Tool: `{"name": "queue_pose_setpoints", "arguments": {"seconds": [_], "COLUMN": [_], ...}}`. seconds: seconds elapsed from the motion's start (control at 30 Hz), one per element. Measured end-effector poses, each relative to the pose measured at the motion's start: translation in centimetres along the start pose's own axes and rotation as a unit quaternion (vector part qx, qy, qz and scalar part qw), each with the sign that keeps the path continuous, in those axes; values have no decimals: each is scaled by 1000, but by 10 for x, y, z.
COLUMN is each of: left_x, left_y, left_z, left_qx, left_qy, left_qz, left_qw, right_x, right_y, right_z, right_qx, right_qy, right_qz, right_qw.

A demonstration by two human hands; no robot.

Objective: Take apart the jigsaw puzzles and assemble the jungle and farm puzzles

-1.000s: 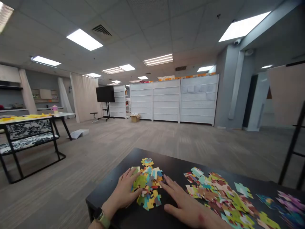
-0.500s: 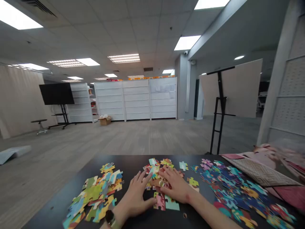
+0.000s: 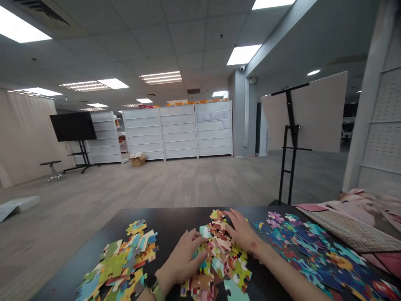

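My left hand (image 3: 186, 256) rests along the left side of a loose middle pile of jigsaw puzzle pieces (image 3: 219, 263). Its thumb and fingers are apart and a little bent, touching pieces at the pile's edge, with nothing visibly gripped. On the far right side of the same pile lies my right hand (image 3: 242, 232), its fingers stretched out. The pieces there are yellow-green, brown, red and pale mint, several of them overlapping. A pale mint piece (image 3: 235, 291) sits at the near end of the heap. A watch (image 3: 153, 284) is on my left wrist.
Another heap of yellow, green and blue pieces (image 3: 117, 263) covers the left of the black table (image 3: 169, 223). Dark blue and teal pieces (image 3: 313, 255) spread over the right, beside a pink patterned cloth (image 3: 354, 225). Past the table stands a board on a black stand (image 3: 290, 163).
The middle pieces have been gathered and drawn nearer into a longer pile. My right hand has moved right to its far side; my left hand has shifted slightly, its fingers more bent.
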State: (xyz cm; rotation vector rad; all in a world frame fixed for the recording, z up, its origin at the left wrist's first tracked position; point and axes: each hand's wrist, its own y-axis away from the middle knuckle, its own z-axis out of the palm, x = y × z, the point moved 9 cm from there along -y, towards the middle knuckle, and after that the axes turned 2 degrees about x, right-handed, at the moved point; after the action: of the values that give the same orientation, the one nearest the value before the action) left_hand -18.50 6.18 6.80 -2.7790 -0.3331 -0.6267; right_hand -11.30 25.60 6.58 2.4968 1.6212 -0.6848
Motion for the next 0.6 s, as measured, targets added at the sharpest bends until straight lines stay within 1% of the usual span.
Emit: {"name": "queue_pose_setpoints", "arguments": {"seconds": [0.03, 0.1, 0.17, 0.23, 0.3, 0.4, 0.5, 0.53, 0.6], "left_x": [5, 13, 20, 24, 26, 27, 20, 16, 9], "left_y": [5, 12, 19, 22, 21, 13, -1, -5, -13], "left_z": [-1, 0, 4, 7, 5, 3, 5, 7, 10], "left_qx": [-5, -32, -67, -85, -71, -37, -14, -12, -12], "left_qy": [5, 10, 3, -9, -17, -27, -45, -50, -56], "left_qz": [15, 47, 79, 96, 97, 87, 39, 20, -8], "left_qw": [1000, 998, 995, 992, 993, 995, 998, 998, 998], "right_x": [2, -3, -16, -33, -51, -70, -74, -72, -67], "right_y": [-8, -18, -20, -13, 0, 29, 59, 69, 88], "right_z": [7, 20, 30, 33, 31, 16, 1, -1, 3], "right_qx": [-13, -42, -65, -82, -97, -105, -99, -105, -135], "right_qy": [0, 0, -6, -16, -32, -64, -84, -82, -65], "right_qz": [7, 3, -19, -51, -93, -155, -173, -172, -176], "right_qw": [1000, 999, 998, 995, 990, 980, 976, 976, 973]}}
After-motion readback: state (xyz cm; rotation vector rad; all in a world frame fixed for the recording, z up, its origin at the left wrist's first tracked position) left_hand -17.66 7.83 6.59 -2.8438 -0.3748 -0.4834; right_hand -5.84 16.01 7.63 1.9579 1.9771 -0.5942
